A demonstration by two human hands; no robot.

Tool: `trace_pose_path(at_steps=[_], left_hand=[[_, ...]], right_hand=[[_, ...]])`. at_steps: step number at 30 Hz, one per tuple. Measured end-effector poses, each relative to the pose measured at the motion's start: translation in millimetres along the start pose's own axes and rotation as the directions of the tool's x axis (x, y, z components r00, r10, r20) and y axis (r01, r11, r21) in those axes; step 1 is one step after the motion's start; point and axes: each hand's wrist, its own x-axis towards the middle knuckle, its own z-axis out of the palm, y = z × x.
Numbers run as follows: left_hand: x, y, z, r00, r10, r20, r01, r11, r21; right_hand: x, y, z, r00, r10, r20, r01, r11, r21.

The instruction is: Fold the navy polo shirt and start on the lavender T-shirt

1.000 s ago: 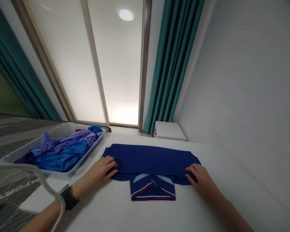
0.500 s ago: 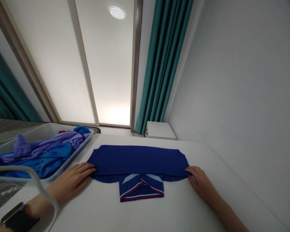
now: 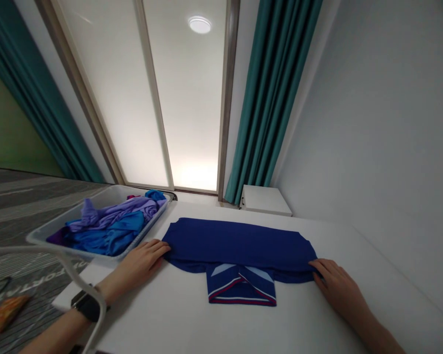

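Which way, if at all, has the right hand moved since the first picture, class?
Yes, rightward: measured against the white cabinet, the right hand now sits farther right, at the edge of the navy shirt.

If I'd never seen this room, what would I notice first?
Probably the folded dark blue garment on the white table, with the left hand and right hand at its ends. Next, the tub of purple and blue clothes on the left, then the glowing panels at the back.
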Motion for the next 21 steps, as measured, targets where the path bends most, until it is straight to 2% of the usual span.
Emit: trace_pose_path(at_steps=[7,11,14,17,21], left_hand=[[9,-4,4.4,0.993,-0.107,-0.058,0.102,0.992,-0.080],[25,-5,1.0,0.979,-0.170,-0.116,0.151,0.975,-0.160],[33,-3,-5.8,0.962,-0.224,-0.156,0.185,0.955,-0.234],[29,-2,-9.5,0.944,-0.274,-0.186,0.210,0.930,-0.301],[8,-3,1.1,0.956,-0.244,-0.162,0.184,0.931,-0.316]], right_hand=[[3,-1,-2,0.999,0.035,0.022,-0.034,0.999,-0.039],[19,-4,-10,0.996,0.074,0.043,-0.071,0.995,-0.070],[34,-5,-21,0.991,0.132,0.011,-0.131,0.990,-0.060],[36,-4,-30,0.985,0.170,-0.026,-0.170,0.985,-0.002],[11,-2,-23,0.994,0.106,0.039,-0.110,0.989,0.102]])
